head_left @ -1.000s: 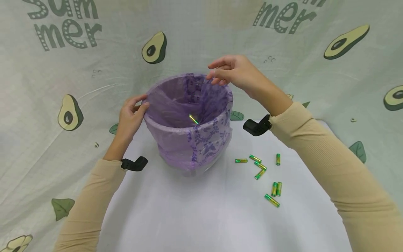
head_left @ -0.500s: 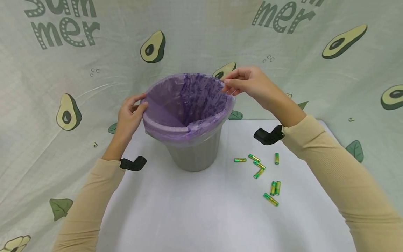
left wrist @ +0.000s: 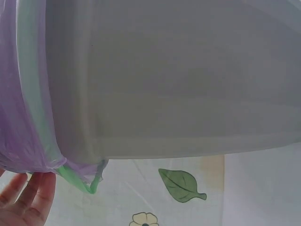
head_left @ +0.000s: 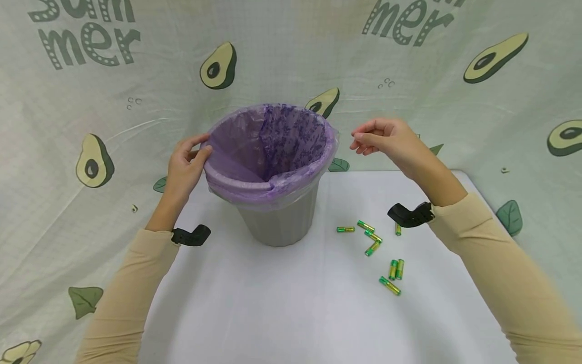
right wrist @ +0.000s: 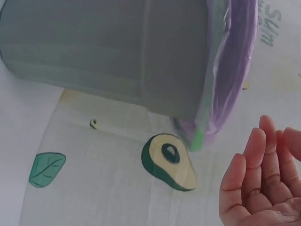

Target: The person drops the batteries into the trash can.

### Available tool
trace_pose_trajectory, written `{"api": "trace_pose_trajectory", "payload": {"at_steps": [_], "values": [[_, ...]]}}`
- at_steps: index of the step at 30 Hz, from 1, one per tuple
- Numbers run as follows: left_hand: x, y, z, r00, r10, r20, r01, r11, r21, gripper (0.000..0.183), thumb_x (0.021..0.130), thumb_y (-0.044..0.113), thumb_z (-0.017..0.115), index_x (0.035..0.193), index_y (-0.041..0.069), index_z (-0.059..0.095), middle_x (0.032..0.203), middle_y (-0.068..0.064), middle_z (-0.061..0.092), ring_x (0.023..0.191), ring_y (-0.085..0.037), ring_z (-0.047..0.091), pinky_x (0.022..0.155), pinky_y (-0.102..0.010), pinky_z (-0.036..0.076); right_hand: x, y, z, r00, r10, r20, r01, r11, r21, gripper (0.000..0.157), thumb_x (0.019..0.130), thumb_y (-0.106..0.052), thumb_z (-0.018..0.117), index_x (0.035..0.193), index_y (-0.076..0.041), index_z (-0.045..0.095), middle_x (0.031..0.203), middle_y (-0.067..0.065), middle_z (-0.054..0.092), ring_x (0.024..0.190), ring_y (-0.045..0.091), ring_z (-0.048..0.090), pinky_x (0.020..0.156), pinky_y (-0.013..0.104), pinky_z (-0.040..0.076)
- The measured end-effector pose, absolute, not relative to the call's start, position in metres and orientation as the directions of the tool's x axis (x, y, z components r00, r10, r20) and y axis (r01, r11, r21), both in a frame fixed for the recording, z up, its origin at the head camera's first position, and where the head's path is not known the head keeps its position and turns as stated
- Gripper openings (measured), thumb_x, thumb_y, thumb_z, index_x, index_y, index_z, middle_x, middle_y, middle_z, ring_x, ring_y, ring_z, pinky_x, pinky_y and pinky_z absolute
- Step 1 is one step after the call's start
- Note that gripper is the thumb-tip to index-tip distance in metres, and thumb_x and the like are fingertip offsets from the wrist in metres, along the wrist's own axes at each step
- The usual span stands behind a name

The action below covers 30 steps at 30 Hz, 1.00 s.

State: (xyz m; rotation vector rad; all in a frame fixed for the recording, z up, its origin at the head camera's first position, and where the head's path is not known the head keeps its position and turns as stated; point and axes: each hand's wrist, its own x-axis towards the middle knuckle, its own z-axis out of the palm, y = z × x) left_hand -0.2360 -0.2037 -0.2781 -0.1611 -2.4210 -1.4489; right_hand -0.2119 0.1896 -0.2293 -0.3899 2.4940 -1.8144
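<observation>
Head view: purple bag [head_left: 293, 146] lined bin [head_left: 282, 222].
Left hand [head_left: 183, 164]: fingers pinched both.
Right hand [head_left: 385, 139]: loose fingers hung nearby, apart.

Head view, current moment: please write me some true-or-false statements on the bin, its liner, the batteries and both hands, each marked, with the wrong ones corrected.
1. The left hand grips the purple liner at the rim of the gray bin. True.
2. The purple liner covers the gray bin's outside down to its base. False: it is folded over the rim, and the lower wall shows bare.
3. Green-and-gold batteries lie on the white table. True.
4. The batteries lie left of the gray bin. False: they lie to its right.
5. The right hand is apart from the gray bin. True.
6. The right hand holds a battery. False: it is empty.
</observation>
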Motion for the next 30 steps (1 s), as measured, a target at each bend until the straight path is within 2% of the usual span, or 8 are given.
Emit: {"api": "trace_pose_trajectory", "payload": {"at_steps": [11, 30], "values": [[-0.234, -0.203, -0.276, -0.947, -0.064, 0.314, 0.243, 0.492, 0.836, 0.043, 0.094, 0.033, 0.052, 0.133, 0.015, 0.052, 0.135, -0.004, 0.043, 0.115, -0.024, 0.051, 0.077, -0.013, 0.043, -0.196, 0.215, -0.265, -0.975, -0.197, 0.106, -0.162, 0.291, -0.943, 0.012, 0.092, -0.018, 0.059, 0.098, -0.009, 0.064, 0.083, -0.005, 0.069, 0.079, 0.011, 0.063, 0.073, 0.021, 0.051], [-0.236, -0.203, -0.279, -0.945, -0.068, 0.32, 0.251, 0.476, 0.843, 0.042, 0.094, 0.032, 0.052, 0.132, 0.015, 0.053, 0.137, -0.004, 0.042, 0.114, -0.023, 0.053, 0.078, -0.013, 0.043, -0.163, 0.253, -0.329, -0.976, -0.214, 0.051, -0.122, 0.336, -0.934, 0.016, 0.094, -0.022, 0.055, 0.108, -0.013, 0.059, 0.094, -0.011, 0.067, 0.085, 0.009, 0.061, 0.078, 0.016, 0.048]]}}
